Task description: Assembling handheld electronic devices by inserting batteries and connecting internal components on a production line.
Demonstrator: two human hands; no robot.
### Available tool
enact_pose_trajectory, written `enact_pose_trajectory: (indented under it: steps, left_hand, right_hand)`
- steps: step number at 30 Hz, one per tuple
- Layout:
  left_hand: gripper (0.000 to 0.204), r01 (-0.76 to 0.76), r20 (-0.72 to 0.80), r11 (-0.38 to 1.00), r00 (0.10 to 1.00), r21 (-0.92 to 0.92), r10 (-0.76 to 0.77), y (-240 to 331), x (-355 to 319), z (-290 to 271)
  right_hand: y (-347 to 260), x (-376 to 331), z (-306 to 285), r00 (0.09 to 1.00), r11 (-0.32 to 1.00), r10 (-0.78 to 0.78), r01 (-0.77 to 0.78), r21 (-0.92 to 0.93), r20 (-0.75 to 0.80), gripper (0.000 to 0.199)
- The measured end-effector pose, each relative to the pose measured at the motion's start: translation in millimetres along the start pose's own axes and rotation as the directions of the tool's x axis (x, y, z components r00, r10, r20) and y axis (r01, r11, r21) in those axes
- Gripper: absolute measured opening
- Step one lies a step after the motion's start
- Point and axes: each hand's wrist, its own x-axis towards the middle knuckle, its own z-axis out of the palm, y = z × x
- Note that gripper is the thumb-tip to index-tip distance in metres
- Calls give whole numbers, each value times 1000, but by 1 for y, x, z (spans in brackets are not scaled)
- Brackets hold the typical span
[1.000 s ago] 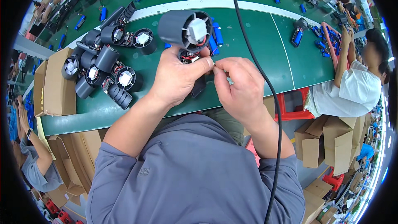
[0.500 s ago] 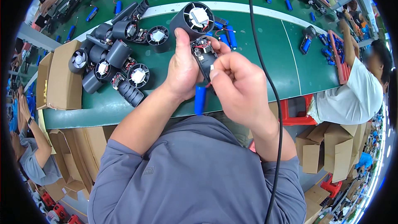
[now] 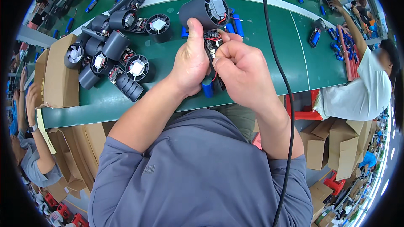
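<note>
My left hand (image 3: 188, 67) is wrapped round a dark grey fan unit, its thumb against the round housing (image 3: 194, 12) and its fingers behind the handle. A circuit board (image 3: 213, 40) with red wires shows in the open handle. My right hand (image 3: 246, 73) is closed in a pinch at the board, thumb and forefinger on a small white plug (image 3: 213, 54) of a battery lead. Whether the plug is seated is hidden by the fingers. A blue cylindrical battery (image 3: 207, 89) hangs below the handle by its red wire.
Several similar fan units (image 3: 115, 45) lie to the left beside a cardboard box (image 3: 62, 73). Blue batteries (image 3: 238, 26) lie behind my hands. A black cable (image 3: 281, 69) hangs down at my right. A co-worker (image 3: 353, 88) sits at right near a red tray (image 3: 348, 54).
My right hand has brought the white plug from beside the handle up to the circuit board. The battery has been drawn up closer below the handle, and the fan housing has turned slightly.
</note>
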Motion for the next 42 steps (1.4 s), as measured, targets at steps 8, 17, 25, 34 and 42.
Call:
enact_pose_trajectory:
  steps: [8,17,25,34,42]
  left_hand:
    - [77,1,7,1000,1000,-5,-1,1,-1,2]
    - [79,11,-9,999,1000,51,-11,3,-1,1]
    - [74,-13,-25,999,1000,-33,12,2,-1,-1]
    - [64,7,1,1000,1000,6,-7,2,0,-3]
    - [66,6,13,998,1000,-69,-5,2,-1,-2]
  right_hand:
    - [6,6,-3,996,995,-77,75,71,36,14]
    - [8,1,4,997,992,-67,70,109,-31,12]
    - [9,0,16,984,976,-104,129,174,-146,9]
    - [5,-1,13,985,986,-103,120,119,-137,10]
    - [8,1,11,987,987,-89,105,121,-132,14]
